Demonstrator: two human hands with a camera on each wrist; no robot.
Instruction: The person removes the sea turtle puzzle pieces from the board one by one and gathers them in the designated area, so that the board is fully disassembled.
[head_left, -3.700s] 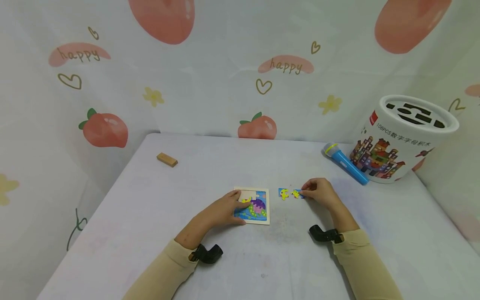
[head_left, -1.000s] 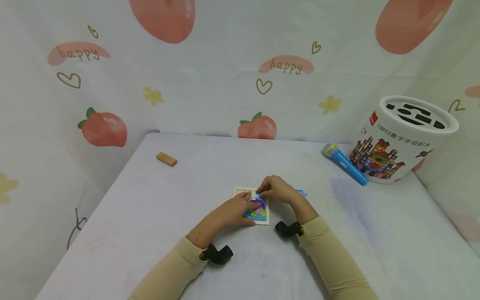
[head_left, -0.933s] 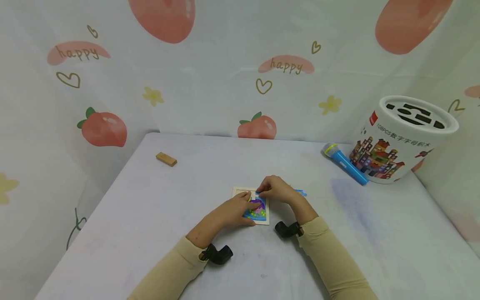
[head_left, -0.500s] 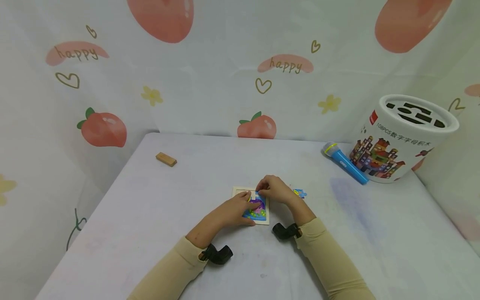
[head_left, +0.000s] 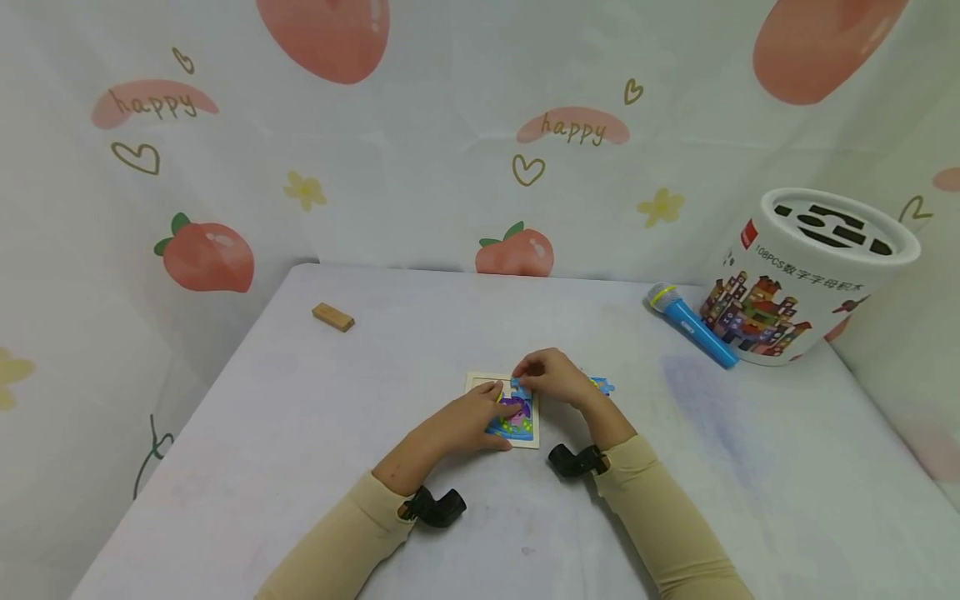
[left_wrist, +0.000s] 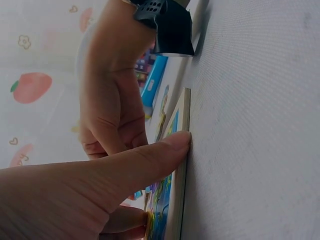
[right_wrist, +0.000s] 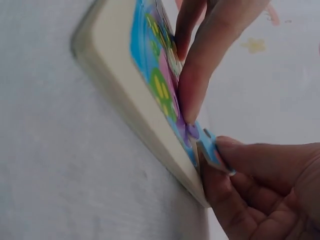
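Observation:
A small picture puzzle in a pale wooden frame (head_left: 480, 377) lies in the middle of the table. My left hand (head_left: 459, 427) spreads over it. In the left wrist view its thumb (left_wrist: 165, 150) lies across the frame's near edge, while in the right wrist view two of its fingers press on the purple and green picture. Between thumb and fingers my right hand (head_left: 557, 377) pinches a blue puzzle piece (right_wrist: 214, 152), tilted above the frame's far right corner. Just beyond the right hand lies a loose blue and yellow puzzle piece (head_left: 604, 386), partly hidden.
A blue toy microphone (head_left: 693, 327) leans by a large white bucket (head_left: 795, 283) at the back right. A small wooden block (head_left: 333, 317) lies at the back left of the white-covered table (head_left: 405, 333). Each wrist wears a black camera.
The right hand has moved left from the loose pieces to the frame, bringing a blue piece. The left hand has slid slightly right over the puzzle. In the last second both hands barely move.

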